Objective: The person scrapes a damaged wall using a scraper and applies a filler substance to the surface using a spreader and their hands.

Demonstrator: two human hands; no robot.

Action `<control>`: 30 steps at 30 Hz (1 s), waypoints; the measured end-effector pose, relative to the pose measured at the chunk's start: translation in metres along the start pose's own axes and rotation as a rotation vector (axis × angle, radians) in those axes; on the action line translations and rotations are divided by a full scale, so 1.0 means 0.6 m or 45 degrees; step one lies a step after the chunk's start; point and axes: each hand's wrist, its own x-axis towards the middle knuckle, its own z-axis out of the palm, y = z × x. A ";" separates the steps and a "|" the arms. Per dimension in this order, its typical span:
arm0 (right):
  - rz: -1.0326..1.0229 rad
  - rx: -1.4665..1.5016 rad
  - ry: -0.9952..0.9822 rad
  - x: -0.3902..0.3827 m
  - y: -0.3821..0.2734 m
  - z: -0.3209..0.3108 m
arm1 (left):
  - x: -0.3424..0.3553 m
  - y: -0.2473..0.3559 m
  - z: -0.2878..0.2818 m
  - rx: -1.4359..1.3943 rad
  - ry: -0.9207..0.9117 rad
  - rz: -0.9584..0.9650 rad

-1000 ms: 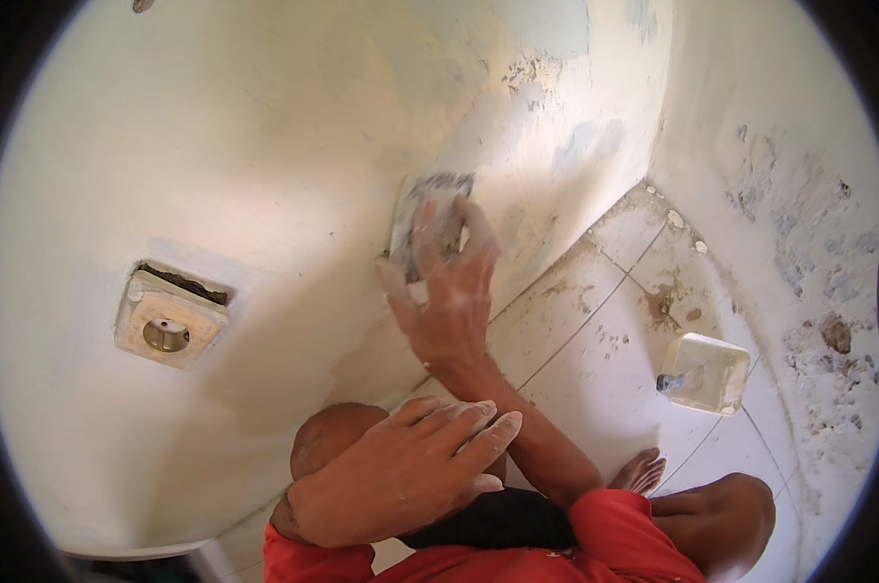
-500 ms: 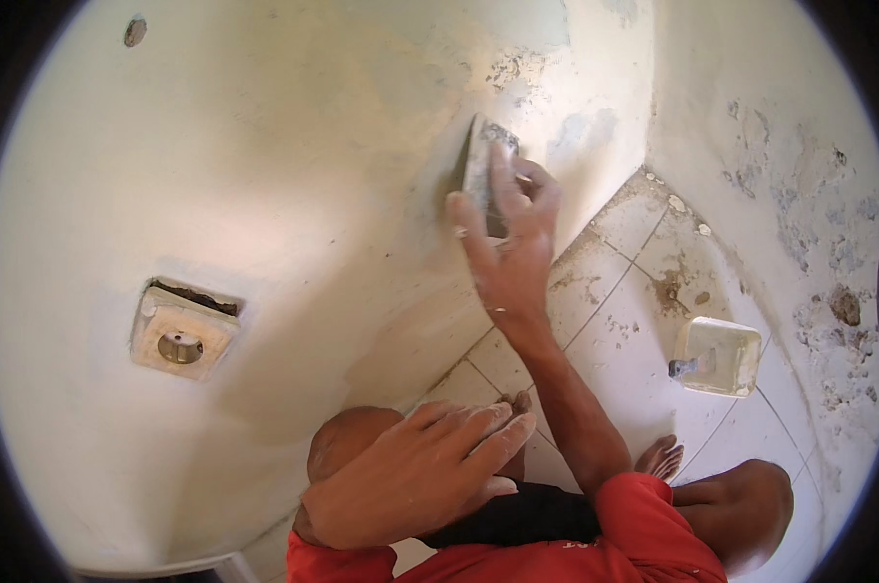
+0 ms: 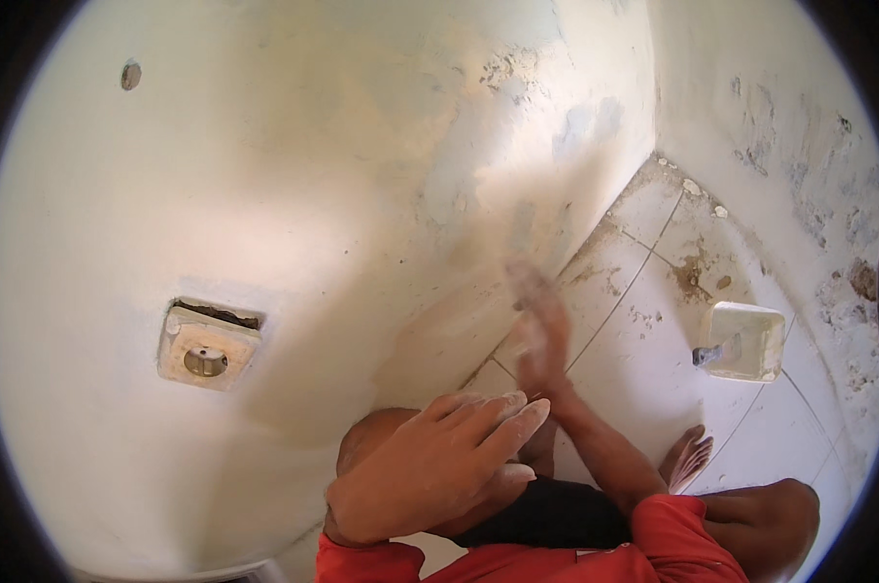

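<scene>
My left hand point(image 3: 444, 457) rests over my bent left knee point(image 3: 366, 428). Its fingers are stretched out and apart, tips dusted white, and hold nothing that I can see. Low beside the pale plastered wall point(image 3: 293, 194), my right hand point(image 3: 544, 335) is smeared by motion, above the wall's foot and the floor tiles. Whether its fingers grip the flat scraper seen a moment ago cannot be made out. The wall carries bluish-grey filler patches and a rough, pitted spot point(image 3: 507, 70) higher up.
A square socket point(image 3: 208, 355) sits loosely in the left of the wall, a dark gap above it. On the white tiled floor point(image 3: 634, 364) stands a pale tub point(image 3: 755, 340) with a tool handle over its rim. The right wall point(image 3: 784, 155) is flaking; crumbs lie in the corner.
My right hand has come down off the wall toward my knees and is blurred; the flat scraper no longer shows plainly. My left hand stays on the knee. The view has shifted slightly.
</scene>
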 end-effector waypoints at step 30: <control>1.089 -0.026 0.699 0.213 -0.154 0.061 | 0.001 -0.015 -0.029 -0.081 0.028 -0.789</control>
